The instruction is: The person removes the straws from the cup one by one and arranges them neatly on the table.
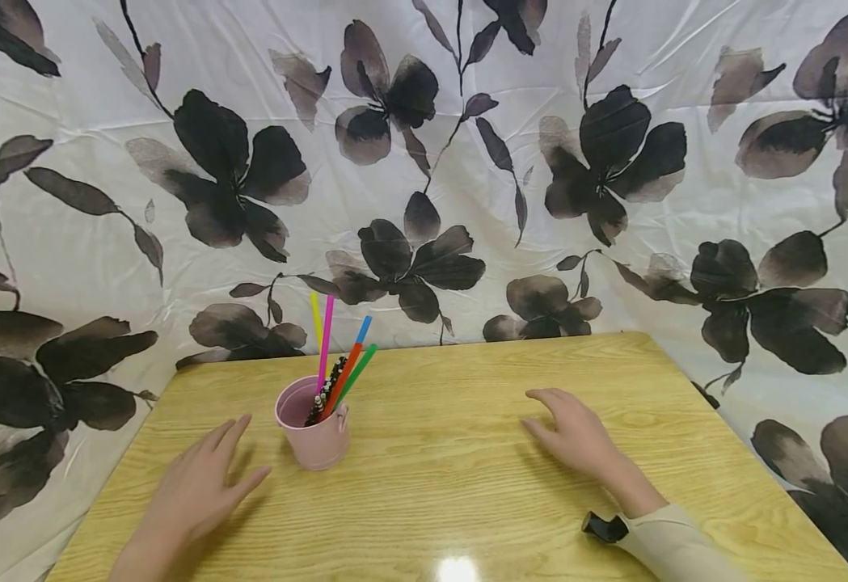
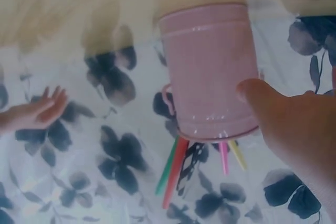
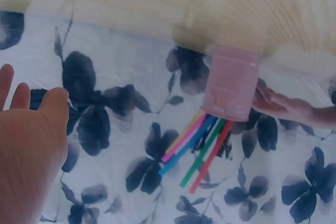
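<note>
A pink bucket-shaped cup [image 1: 316, 444] stands upright on the wooden table, left of the middle. Several thin coloured sticks lean in it: a yellow one, a pink one [image 1: 326, 339], a blue one, a red one [image 1: 343, 380], a green one [image 1: 358, 376] and some black-and-white patterned ones. Their lower ends are hidden inside the cup. My left hand [image 1: 194, 489] hovers just left of the cup, fingers spread, holding nothing. In the left wrist view its thumb overlaps the cup [image 2: 210, 72]. Off to the right, my right hand [image 1: 576, 432] is held over the table with relaxed fingers, nothing in its grasp.
The wooden table [image 1: 453, 428] has its far edge against a white cloth [image 1: 511, 267] printed with dark flowers. A black band with a small device [image 1: 604, 528] sits on the right wrist, by a light sleeve [image 1: 674, 541]. Light glares off the near table edge.
</note>
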`<state>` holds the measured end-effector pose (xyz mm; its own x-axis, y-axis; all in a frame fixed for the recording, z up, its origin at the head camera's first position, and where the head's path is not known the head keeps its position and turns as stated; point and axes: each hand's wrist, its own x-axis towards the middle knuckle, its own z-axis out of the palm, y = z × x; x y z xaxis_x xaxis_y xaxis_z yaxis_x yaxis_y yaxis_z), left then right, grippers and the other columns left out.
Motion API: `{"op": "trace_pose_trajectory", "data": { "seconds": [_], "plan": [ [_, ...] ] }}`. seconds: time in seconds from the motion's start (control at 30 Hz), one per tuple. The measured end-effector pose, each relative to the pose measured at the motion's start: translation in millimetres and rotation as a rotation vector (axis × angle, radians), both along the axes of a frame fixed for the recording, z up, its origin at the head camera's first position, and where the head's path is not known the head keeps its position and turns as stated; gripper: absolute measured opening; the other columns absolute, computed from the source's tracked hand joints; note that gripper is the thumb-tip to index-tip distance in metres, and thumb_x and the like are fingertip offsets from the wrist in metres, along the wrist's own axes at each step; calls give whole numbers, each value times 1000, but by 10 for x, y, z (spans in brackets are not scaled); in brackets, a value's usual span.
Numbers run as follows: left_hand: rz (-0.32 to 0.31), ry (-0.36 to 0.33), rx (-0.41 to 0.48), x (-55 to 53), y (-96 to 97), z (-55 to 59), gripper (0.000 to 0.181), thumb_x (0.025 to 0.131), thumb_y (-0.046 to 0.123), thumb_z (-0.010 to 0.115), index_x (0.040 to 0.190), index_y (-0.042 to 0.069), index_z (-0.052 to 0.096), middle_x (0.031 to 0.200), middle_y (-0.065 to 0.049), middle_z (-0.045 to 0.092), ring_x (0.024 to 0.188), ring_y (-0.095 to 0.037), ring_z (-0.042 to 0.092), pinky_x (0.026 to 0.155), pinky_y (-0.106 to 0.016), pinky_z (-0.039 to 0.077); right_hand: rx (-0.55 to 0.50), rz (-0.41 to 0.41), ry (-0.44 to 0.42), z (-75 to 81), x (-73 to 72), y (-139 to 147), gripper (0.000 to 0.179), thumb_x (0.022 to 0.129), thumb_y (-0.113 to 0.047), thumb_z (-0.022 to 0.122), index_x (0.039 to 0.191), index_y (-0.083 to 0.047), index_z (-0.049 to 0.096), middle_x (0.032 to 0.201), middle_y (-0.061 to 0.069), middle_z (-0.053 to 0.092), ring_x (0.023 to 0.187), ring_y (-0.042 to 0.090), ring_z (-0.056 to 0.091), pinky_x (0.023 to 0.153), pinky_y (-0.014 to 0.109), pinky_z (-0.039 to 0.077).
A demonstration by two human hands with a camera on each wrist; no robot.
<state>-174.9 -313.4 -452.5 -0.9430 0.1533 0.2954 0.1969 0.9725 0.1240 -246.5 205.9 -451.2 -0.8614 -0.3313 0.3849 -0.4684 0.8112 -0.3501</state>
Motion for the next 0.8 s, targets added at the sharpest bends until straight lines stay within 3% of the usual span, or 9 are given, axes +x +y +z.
{"op": "trace_pose_trajectory", "data": {
  "seconds": [0.1,0.33,0.6,0.8],
  "plan": [
    [-27,-2,40,-21,61,49,80,77,64,46,141,22,21,131,-14,39,113,-37,39,83,-59,33,-48,20,35,43,-10,-139,35,81,-38,60,113,-23,57,110,-7,56,104,14,50,83,38,43],
    [-33,-4,123,-61,186,131,78,76,62,49,140,27,22,132,-9,39,114,-34,41,81,-58,35,-157,114,112,133,-47,-527,20,80,-31,64,98,-25,64,97,-12,60,90,6,54,70,28,48],
    [-41,-33,230,-165,373,252,76,76,61,51,139,33,20,134,-4,36,117,-30,38,80,-60,35,-280,255,126,307,-66,-1011,18,81,-29,63,97,-22,65,93,-9,62,84,5,55,64,28,49],
    [-100,-53,382,-221,443,321,75,77,54,55,138,22,26,133,-5,37,112,-26,43,85,-51,38,-407,308,87,406,-85,-1358,21,81,-32,63,99,-21,65,93,-9,62,82,8,56,62,30,50]
  ]
}}
